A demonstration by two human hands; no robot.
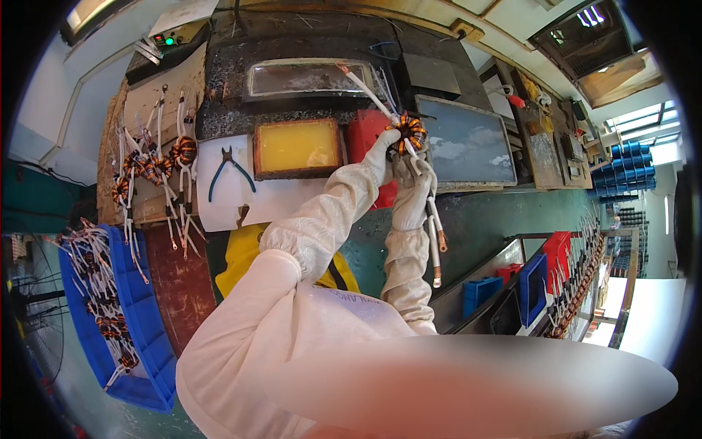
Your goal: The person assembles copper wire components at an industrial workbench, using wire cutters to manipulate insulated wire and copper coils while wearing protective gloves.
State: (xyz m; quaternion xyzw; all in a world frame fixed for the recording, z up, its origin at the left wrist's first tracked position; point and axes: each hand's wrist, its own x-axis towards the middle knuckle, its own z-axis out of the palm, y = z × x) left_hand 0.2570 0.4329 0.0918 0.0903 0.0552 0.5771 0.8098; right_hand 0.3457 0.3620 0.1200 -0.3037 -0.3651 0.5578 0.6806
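Observation:
Both of my hands, in pale gloves and sleeves, are at a ring-shaped coil [411, 132] wound with copper-coloured wire on a dark core. My left hand [390, 139] grips the coil's left side. Below it, my right hand [414, 170] is closed around the white-sleeved leads at the coil's lower edge. One long white lead [365, 86] points up and left to a bare copper end. Other leads [436, 227] hang past my right hand, with copper tips. Behind the coil is a red box [365, 130], partly covered by my left arm.
A yellow-filled tray [299, 145] and pliers [228, 174] lie to the left. Farther back is a metal-rimmed rectangular pot [311, 78]. A grey-topped tray [468, 143] stands right. More coils [157, 168] lie far left, above a blue bin [146, 322]. A loaded rack [567, 307] stands right.

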